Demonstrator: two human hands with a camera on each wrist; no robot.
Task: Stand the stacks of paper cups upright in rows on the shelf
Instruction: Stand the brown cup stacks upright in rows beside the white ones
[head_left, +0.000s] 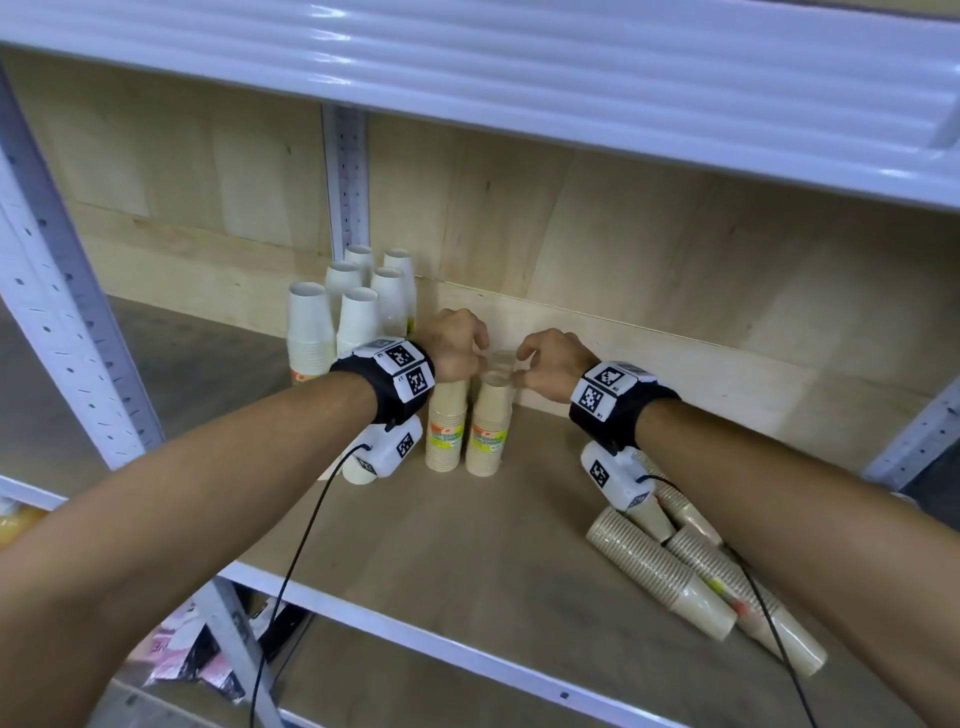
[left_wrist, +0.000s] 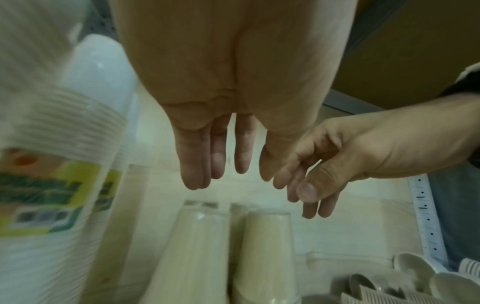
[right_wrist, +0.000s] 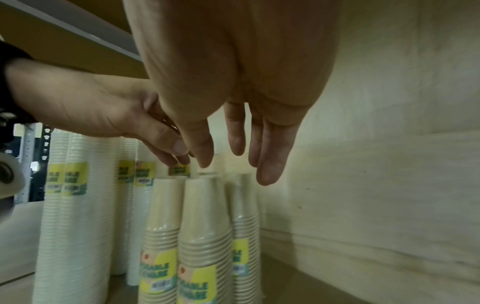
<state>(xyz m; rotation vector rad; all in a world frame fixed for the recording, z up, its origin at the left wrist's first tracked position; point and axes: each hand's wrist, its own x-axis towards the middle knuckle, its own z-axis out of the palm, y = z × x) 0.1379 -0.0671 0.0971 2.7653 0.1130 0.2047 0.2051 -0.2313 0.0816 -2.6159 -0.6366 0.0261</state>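
Fingers of left hand (head_left: 457, 340) and right hand (head_left: 553, 364) loose, straightish, gripping nothing, just above upright tan stacks (head_left: 488, 431) near shelf (head_left: 467, 530) back edge; more tan stacks (head_left: 696, 571) lie toward right edge.

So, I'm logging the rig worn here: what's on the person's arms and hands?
Both forearms are bare, with no sleeves or gloves. Each wrist carries a black band topped with white plates printed with black square-code markers. A white camera box with the same markers hangs under each wrist, trailing a thin black cable.
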